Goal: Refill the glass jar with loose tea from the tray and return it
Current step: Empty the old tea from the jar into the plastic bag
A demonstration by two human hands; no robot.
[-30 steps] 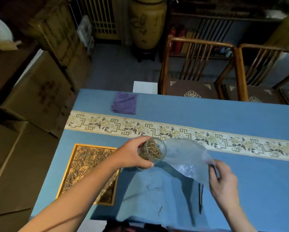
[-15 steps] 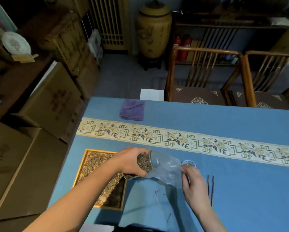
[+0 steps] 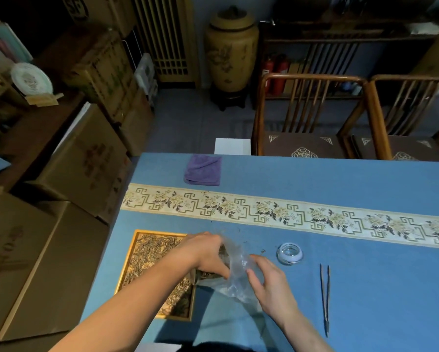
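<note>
My left hand point(image 3: 208, 252) grips a glass jar point(image 3: 210, 274) holding loose tea, tipped on its side at the right rim of the gold-framed tray point(image 3: 127, 265) of tea leaves. A clear plastic bag point(image 3: 236, 280) is drawn over the jar's mouth, and the hand hides most of the jar. My right hand point(image 3: 269, 283) pinches the bag's near end, fingers closed on the film. The jar's round glass lid point(image 3: 289, 253) lies flat on the blue cloth, just right of both hands.
Thin tweezers point(image 3: 325, 295) lie on the cloth at the right. A folded purple cloth point(image 3: 203, 170) sits by the table's far edge. Loose tea bits are scattered near the patterned runner point(image 3: 315, 217). Cardboard boxes point(image 3: 81, 163) crowd the left; wooden chairs point(image 3: 312, 115) stand behind.
The jar has dropped from mid-air toward the tray's right rim and tipped sideways. My right hand slid left along the bag toward the jar, uncovering the lid and tweezers.
</note>
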